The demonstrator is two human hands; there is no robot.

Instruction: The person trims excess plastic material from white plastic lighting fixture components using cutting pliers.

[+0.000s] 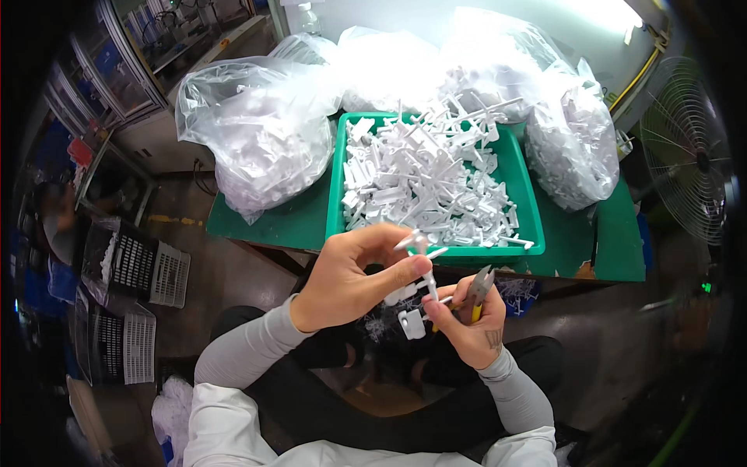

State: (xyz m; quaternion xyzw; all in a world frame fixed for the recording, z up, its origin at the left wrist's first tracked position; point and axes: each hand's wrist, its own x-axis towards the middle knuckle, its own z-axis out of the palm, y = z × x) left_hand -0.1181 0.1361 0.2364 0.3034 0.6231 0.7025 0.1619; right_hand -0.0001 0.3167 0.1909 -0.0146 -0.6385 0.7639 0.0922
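My left hand pinches a branched white plastic moulding between thumb and fingers, just in front of the bin. Flat tabs and thin stems hang from the moulding, over my lap. To its right, my right hand is closed round a pair of side cutters with yellow handles, their metal jaws pointing up. The thumb and a finger of that hand also touch a stem of the moulding. Beyond both hands a green bin holds a heap of similar white plastic parts.
Clear bags of white parts, including a left bag and a right bag, flank the bin on the green table. A fan stands at the right. Plastic crates are on the left; a blue container sits below the table.
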